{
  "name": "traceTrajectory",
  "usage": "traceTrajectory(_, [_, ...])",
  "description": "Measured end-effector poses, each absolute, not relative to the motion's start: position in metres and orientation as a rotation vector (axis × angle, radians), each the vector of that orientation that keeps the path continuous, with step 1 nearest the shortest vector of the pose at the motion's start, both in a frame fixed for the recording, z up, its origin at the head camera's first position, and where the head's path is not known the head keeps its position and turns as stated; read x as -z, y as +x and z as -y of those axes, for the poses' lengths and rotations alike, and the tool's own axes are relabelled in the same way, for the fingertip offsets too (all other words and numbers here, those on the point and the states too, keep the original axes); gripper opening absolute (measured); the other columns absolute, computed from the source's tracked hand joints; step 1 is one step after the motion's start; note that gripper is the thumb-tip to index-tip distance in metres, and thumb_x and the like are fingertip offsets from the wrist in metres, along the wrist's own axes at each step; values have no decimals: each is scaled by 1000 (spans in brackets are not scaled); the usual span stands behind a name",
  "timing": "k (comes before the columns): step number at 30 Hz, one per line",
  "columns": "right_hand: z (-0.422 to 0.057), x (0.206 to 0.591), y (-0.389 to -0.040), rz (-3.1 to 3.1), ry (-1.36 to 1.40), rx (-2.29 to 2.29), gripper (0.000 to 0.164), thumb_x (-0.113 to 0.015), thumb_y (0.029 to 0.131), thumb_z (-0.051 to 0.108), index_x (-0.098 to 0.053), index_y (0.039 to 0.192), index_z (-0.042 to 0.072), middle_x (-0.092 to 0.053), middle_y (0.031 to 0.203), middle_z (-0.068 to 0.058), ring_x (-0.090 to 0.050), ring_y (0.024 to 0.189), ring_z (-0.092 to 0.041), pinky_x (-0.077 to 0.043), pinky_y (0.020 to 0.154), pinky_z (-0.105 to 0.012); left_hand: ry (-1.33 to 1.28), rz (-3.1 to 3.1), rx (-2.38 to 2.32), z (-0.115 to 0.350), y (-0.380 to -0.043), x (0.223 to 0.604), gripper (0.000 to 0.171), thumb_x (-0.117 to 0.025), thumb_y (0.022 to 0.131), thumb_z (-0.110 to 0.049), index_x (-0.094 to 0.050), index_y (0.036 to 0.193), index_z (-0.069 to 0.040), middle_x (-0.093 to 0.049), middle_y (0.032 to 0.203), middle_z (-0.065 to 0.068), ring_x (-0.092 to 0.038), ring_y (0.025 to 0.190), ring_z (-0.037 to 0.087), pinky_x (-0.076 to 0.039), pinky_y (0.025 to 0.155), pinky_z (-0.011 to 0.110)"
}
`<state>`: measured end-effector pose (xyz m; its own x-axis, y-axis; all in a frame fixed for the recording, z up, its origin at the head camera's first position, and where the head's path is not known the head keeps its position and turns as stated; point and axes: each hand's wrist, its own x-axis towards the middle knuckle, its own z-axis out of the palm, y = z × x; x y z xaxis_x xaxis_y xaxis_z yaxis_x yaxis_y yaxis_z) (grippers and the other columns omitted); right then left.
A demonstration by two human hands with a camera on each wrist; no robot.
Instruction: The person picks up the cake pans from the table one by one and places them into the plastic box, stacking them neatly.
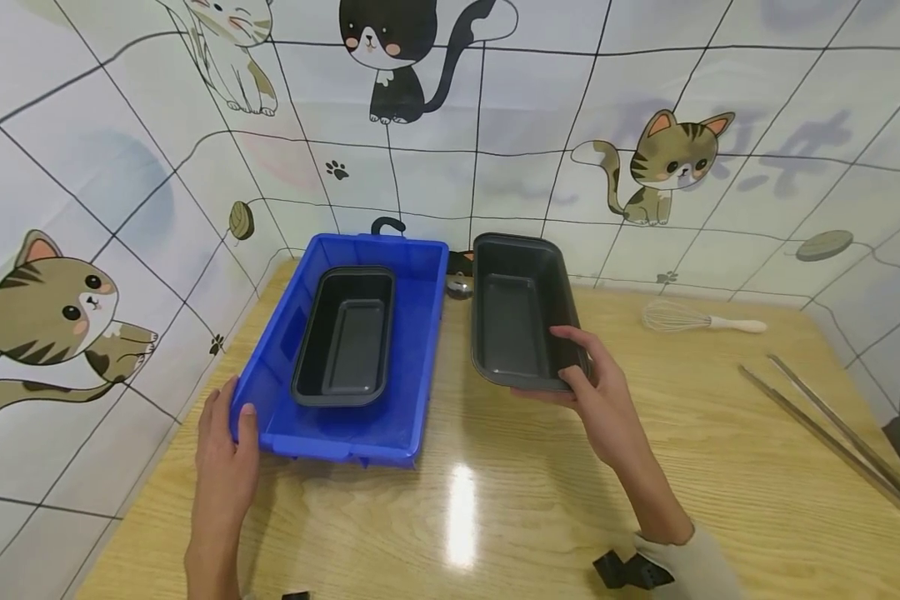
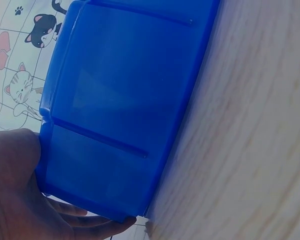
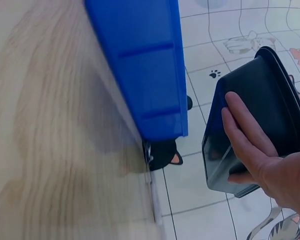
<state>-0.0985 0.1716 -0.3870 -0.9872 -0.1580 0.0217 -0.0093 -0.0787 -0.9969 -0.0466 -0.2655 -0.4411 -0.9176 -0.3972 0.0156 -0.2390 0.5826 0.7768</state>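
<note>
My left hand (image 1: 221, 467) grips the near left corner of a blue plastic bin (image 1: 393, 429), its thumb over the rim and its fingers along the outer side. In the left wrist view the bin's outer wall (image 2: 120, 85) fills the middle. Inside the bin lies a dark grey loaf pan (image 1: 360, 346). My right hand (image 1: 607, 408) holds a second dark loaf pan (image 1: 513, 308) by its near right end, thumb and a finger over the rim. From the right wrist view, other fingers (image 3: 247, 132) support this pan's underside, raised above the table beside the bin.
On the wooden table (image 1: 540, 500) to the right lie a whisk (image 1: 678, 318) with a pale handle and long metal tongs (image 1: 832, 442). A metal utensil (image 1: 460, 287) shows between bin and held pan. Cat-print sheeting (image 1: 532, 100) rises behind and at both sides.
</note>
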Motion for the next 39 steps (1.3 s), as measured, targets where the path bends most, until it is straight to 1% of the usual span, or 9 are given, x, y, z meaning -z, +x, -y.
traceTrajectory(3, [-160,385,-103,-2069,-183,2205,55,-31,108,-4,-35,163,-1,-31,169,-27,-82,104,-18,-62,96,-25,542,2627,1243,266,-46,442,61,-33,120,-35,-23,176,-14,-10,182,26,-20,162,61,-21,122,85])
traceTrajectory(8, [-136,380,-111,-2116,-156,2158,56,-34,106,-5,-42,161,1,-32,171,-20,-71,125,-35,-62,92,-24,549,2632,1240,268,-45,443,61,-33,120,-35,-23,177,-14,-10,182,26,-20,161,62,-22,122,85])
traceTrajectory(10, [-125,378,-115,-2072,-192,2174,57,-33,106,-5,-40,162,0,-32,170,-22,-68,129,-48,-64,95,-32,545,2628,1240,268,-45,443,61,-33,120,-35,-23,176,-14,-11,182,27,-21,161,61,-22,122,85])
traceTrajectory(12, [-113,375,-119,-2091,-201,2156,57,-35,105,-4,-43,161,1,-33,170,-20,-64,132,-44,-64,94,-33,540,2622,1243,268,-46,443,61,-34,120,-34,-23,176,-14,-12,182,26,-21,161,61,-22,122,85])
traceTrajectory(17, [-83,374,-124,-2034,-275,2159,56,-37,105,-3,-43,160,0,-40,164,-23,-72,121,-43,-65,94,-37,530,2606,1256,267,-46,442,60,-34,120,-34,-24,176,-15,-12,182,25,-21,162,60,-22,122,85])
traceTrajectory(24, [-44,379,-129,-1839,-367,2200,54,-36,106,-1,-39,160,-2,-49,155,-30,-76,102,-60,-62,100,-59,518,2607,1264,266,-47,442,60,-34,120,-34,-24,177,-15,-12,182,25,-21,163,59,-22,122,85])
traceTrajectory(29, [-21,383,-133,-1852,-379,2165,53,-37,105,-3,-40,159,-4,-52,151,-32,-77,101,-58,-65,96,-52,513,2604,1258,266,-47,443,60,-34,120,-32,-24,176,-14,-14,182,25,-22,162,59,-23,122,85])
traceTrajectory(32, [-11,385,-134,-1940,-405,2088,53,-39,106,-1,-41,159,-3,-56,150,-29,-80,97,-53,-66,88,-36,497,2595,1258,267,-48,444,59,-35,120,-31,-25,176,-13,-16,181,27,-22,162,58,-22,124,83])
traceTrajectory(39, [8,391,-138,-2074,-453,1926,53,-42,108,5,-41,160,-1,-63,143,-29,-83,90,-44,-44,64,-26,491,2592,1259,269,-47,444,59,-35,120,-31,-25,176,-12,-15,181,26,-19,165,55,-20,125,82])
